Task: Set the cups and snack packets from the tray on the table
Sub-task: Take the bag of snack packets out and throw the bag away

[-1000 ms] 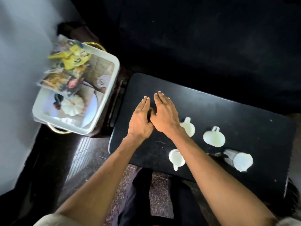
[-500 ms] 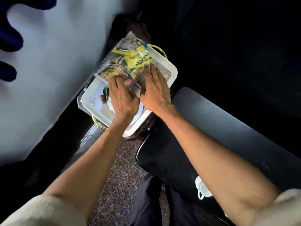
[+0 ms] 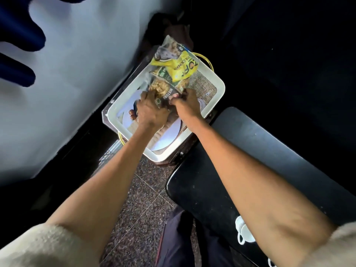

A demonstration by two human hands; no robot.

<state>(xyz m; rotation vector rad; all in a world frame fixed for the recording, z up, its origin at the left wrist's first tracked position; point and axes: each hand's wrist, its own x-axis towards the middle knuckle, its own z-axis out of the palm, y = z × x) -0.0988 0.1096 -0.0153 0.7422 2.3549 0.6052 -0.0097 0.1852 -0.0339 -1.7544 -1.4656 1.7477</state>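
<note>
A white tray (image 3: 217, 105) with a printed floor sits on a low dark stand, left of the black table (image 3: 269, 151). In it lies a pile of snack packets. A dark brown packet (image 3: 163, 91) marked "mixture" is gripped at its near end by my left hand (image 3: 151, 110) and my right hand (image 3: 185, 103), fingers curled round its edges. A yellow packet (image 3: 179, 68) lies on the far part of the pile. One white cup (image 3: 243, 232) shows on the table's near edge, partly hidden by my right forearm.
A pale wall (image 3: 77, 74) runs along the left, close to the tray. Speckled tiled floor (image 3: 134, 209) shows between the stand and my legs. A gold handle (image 3: 204, 58) sticks out at the tray's far end.
Both hands left the table and moved left to the tray. They lay flat on the packets half a second ago; now their fingers are curled round the dark brown packet.
</note>
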